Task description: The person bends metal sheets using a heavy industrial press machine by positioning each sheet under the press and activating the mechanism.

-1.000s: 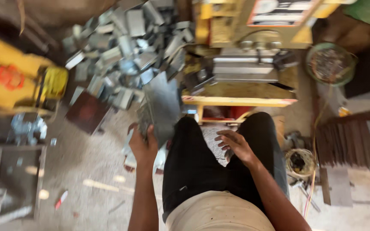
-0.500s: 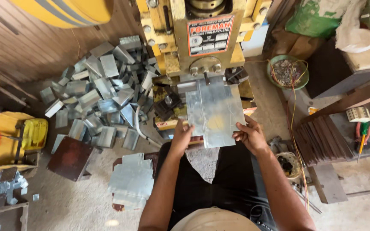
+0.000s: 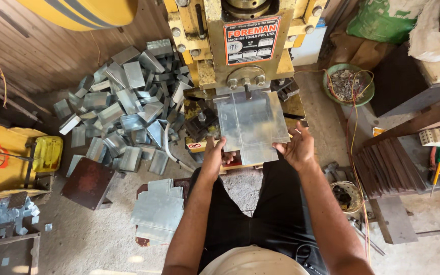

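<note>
Head view: I have the flat metal sheet [image 3: 253, 125] held at both near corners, my left hand [image 3: 215, 155] pinching its edge at about seven o'clock and my right hand [image 3: 295, 147] cupped under the edge at five o'clock. Half a second ago the sheet sat a little lower and more tilted; now it lies squarer, its far edge tucked under the head of the yellow press [image 3: 240, 46] at twelve o'clock. I judge it is nearly seated for a stroke. A stack of flat blanks [image 3: 159, 211] lies on the floor at eight o'clock, and the pile of bent pieces [image 3: 128, 107] at ten o'clock.
</note>
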